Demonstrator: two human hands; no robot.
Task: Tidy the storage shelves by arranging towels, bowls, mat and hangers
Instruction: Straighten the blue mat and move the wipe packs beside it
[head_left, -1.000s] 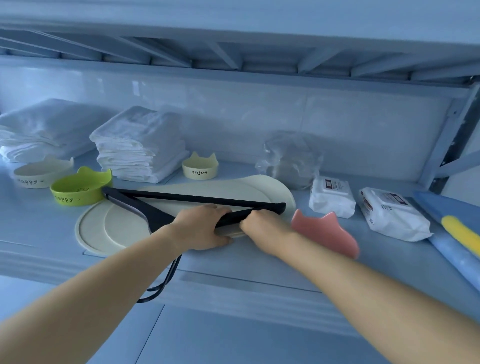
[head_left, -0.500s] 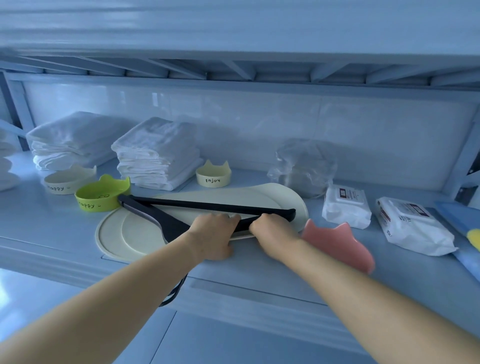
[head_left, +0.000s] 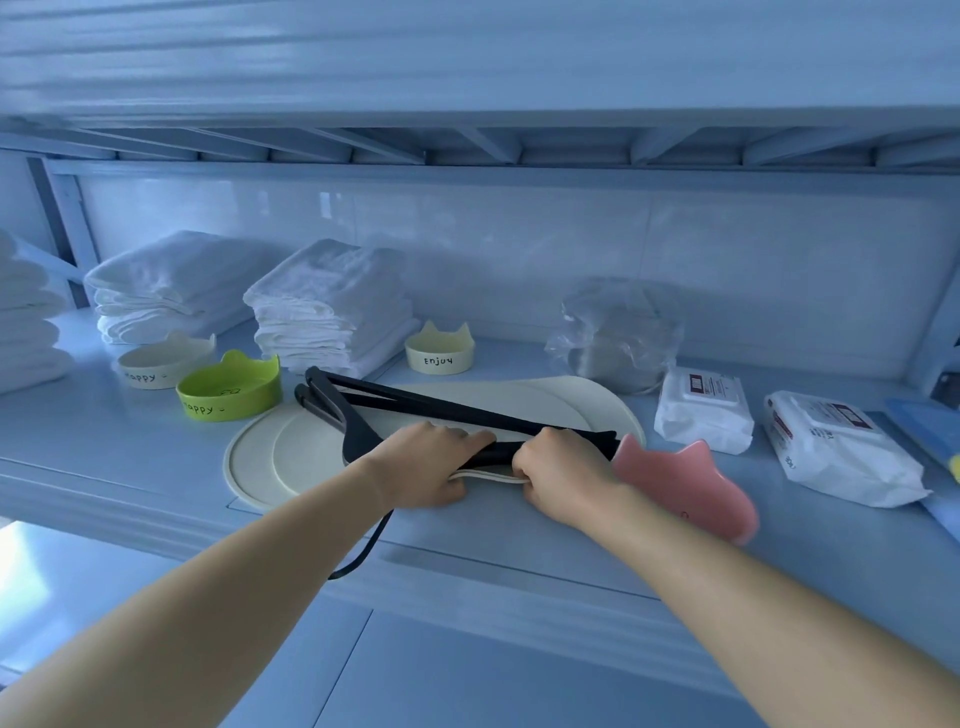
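My left hand (head_left: 428, 465) and right hand (head_left: 563, 475) both grip the black hangers (head_left: 415, 402) with the mat (head_left: 291, 457)'s near edge; the hangers stretch far-left across the mat on the shelf (head_left: 130, 447).

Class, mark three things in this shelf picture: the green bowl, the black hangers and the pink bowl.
green bowl (head_left: 239, 397): head view, on its front wall.
black hangers (head_left: 361, 439): head view, on the wide shoulder part left of the hands.
pink bowl (head_left: 675, 480): head view, on its side wall.
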